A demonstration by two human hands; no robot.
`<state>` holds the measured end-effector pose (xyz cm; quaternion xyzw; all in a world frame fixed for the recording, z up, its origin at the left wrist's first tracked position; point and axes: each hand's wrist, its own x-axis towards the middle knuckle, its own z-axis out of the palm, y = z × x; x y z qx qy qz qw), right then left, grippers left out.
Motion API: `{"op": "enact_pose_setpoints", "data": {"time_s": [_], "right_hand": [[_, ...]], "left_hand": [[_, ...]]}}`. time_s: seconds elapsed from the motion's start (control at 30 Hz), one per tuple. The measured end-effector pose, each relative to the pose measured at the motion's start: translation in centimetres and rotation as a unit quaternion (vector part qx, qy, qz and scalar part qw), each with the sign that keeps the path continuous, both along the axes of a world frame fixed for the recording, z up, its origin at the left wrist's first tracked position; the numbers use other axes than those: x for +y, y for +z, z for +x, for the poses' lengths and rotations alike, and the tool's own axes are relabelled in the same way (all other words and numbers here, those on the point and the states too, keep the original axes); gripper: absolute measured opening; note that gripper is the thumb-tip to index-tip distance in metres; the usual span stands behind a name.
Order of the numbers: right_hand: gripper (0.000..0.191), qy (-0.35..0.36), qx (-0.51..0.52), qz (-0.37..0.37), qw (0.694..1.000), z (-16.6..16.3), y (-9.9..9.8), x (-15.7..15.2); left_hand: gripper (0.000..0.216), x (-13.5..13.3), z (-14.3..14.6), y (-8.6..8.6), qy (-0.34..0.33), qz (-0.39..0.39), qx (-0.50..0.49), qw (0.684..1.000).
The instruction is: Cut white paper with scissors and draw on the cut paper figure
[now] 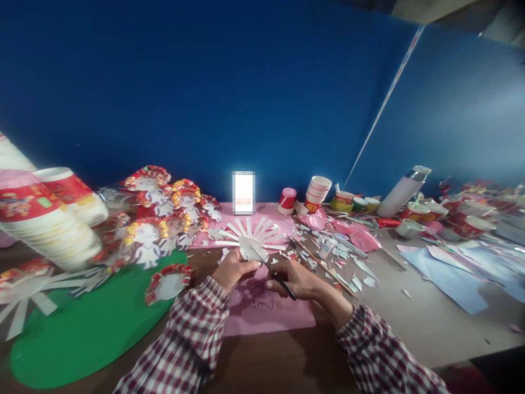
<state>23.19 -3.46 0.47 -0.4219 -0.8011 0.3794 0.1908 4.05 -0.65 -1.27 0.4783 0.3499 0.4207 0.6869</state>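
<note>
My left hand is closed on the near edge of a white paper cut-out, its thumb resting on the round middle. Long white strips fan out from that middle like rays. In my right hand is a slim dark-handled tool, slanting up to the left. Its thin front end lies over the cut-out's middle; blur hides its exact kind. Beneath both hands is a pink sheet with dark writing on it.
Stacked paper cups lean at the left, beside decorated paper figures. A green sheet carries a red-rimmed ring. Paper scraps, cups, a tilted white bottle and blue sheets lie rightward.
</note>
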Motion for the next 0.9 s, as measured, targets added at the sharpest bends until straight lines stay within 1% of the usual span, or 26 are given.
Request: {"op": "enact_pose_setpoints", "data": {"time_s": [0.17,0.37,0.53,0.7,0.9], "right_hand": [[0.037,-0.003,0.000,0.022,1.000,0.03,-0.03,0.04],[0.037,-0.014,-0.002,0.022,1.000,-0.01,0.22,-0.13],[0.036,-0.018,0.001,0.023,1.000,-0.06,0.30,-0.23],[0.037,-0.017,0.003,0.019,1.000,-0.08,0.34,-0.24],[0.039,-0.014,0.013,-0.005,1.000,-0.07,0.32,-0.30]], "left_hand": [[0.018,-0.23,0.10,0.69,-0.003,-0.042,-0.006,0.999],[0.027,-0.25,0.19,0.89,0.039,-0.091,-0.019,0.995],[0.027,-0.30,0.27,0.76,0.035,-0.078,-0.013,0.996],[0.021,-0.25,0.41,0.35,0.035,-0.058,-0.021,0.997],[0.023,-0.17,0.43,0.44,0.044,-0.063,-0.013,0.997]]}}
